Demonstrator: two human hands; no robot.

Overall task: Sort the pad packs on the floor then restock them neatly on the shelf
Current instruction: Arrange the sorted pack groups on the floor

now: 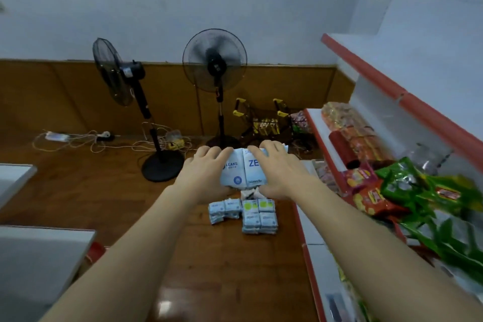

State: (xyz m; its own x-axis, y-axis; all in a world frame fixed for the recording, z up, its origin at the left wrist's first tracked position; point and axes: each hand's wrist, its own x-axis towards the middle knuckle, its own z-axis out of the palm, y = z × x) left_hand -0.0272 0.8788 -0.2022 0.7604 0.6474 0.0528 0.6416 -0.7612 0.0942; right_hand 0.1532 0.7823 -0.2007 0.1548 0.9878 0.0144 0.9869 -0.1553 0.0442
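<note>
A: What's nearest you?

B: Your two bare forearms, reaching out over the glossy brown wooden floor [78, 191]. Your left hand [206, 170] and right hand [277, 170] grip, from either side, a bundle of pale blue-and-white plastic pad packs [244, 171], fingers curled over its top edge and thumbs beneath.

A: And the other packs?

B: Small pale blue pad packs [244, 214] sit in tidy stacks on the floor just below the held bundle, near the base of the shelf.

A: The shelf itself?

B: The white metal shelf with red edging [407, 102] stands at your right, its tiers carrying orange, red and green snack bags [418, 191].

A: Behind all that?

B: Two black pedestal fans [214, 65] by the brown-panelled wall, white cables [78, 138] on the floor, and black wire baskets with yellow handles [264, 120].
</note>
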